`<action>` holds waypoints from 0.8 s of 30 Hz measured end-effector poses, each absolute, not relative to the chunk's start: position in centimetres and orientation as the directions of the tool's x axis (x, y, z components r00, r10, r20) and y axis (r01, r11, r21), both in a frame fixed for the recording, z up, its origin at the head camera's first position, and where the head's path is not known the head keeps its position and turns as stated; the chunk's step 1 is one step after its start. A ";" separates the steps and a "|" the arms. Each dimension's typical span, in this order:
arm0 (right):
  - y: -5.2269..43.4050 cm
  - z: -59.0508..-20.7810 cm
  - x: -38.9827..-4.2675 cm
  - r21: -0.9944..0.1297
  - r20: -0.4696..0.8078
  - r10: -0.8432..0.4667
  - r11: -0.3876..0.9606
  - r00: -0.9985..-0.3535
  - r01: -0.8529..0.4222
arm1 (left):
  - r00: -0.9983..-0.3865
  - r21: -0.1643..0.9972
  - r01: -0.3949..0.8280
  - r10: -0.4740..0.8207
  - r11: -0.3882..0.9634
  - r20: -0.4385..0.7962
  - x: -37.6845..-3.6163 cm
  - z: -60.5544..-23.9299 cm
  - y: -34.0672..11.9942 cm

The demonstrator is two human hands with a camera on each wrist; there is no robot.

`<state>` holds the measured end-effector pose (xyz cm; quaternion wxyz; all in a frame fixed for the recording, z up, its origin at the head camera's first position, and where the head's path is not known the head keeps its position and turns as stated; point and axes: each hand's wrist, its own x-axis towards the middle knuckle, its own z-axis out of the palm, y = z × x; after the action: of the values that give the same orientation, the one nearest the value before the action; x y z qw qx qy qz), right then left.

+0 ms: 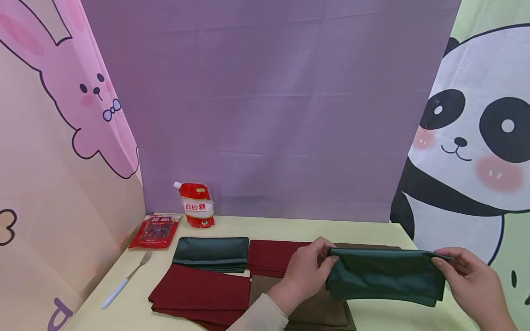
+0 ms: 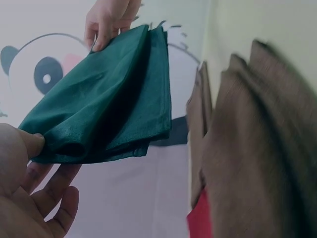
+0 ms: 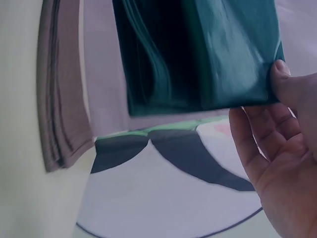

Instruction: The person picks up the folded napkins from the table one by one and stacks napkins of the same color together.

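Observation:
A folded dark green cloth (image 1: pixel 385 276) hangs between both hands over the right part of the table. My left hand (image 1: pixel 304 276) pinches its upper left corner between thumb and fingers. At the upper right corner, my right hand (image 1: pixel 476 285) pinches it the same way. In the left wrist view the green cloth (image 2: pixel 99 94) shows its layers parting at the lower edge. Folded brown cloth (image 1: pixel 319 308) lies below and behind my left hand, partly hidden by it. Behind that hand is a folded dark red cloth (image 1: pixel 277 255).
Another folded green cloth (image 1: pixel 211 253) and a red cloth (image 1: pixel 203 294) lie left of centre. A second brown cloth (image 1: pixel 368 246) shows behind the held one. Farther left are a fork (image 1: pixel 126 280), a red packet (image 1: pixel 155 232) and a red-and-white sugar pouch (image 1: pixel 198 205) on the table (image 1: pixel 290 224).

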<state>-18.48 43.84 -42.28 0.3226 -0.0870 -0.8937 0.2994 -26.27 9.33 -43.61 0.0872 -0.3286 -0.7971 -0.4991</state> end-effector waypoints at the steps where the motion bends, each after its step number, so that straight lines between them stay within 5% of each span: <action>1: 43.6 -42.0 -18.5 -0.582 0.531 0.335 0.812 -0.778 -0.048 | -0.769 0.736 0.613 0.432 0.287 0.471 -26.5 -43.4 8.9; 24: 38.2 -39.5 -20.1 -0.563 0.554 0.052 0.759 -0.831 -0.327 | -0.793 0.796 0.571 0.387 0.202 0.471 -27.6 -40.9 -0.2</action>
<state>-20.08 38.19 -39.51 0.2802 0.0768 -0.8949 0.3387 -27.62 -0.23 -40.89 0.0836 -0.3108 -0.7709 -0.5497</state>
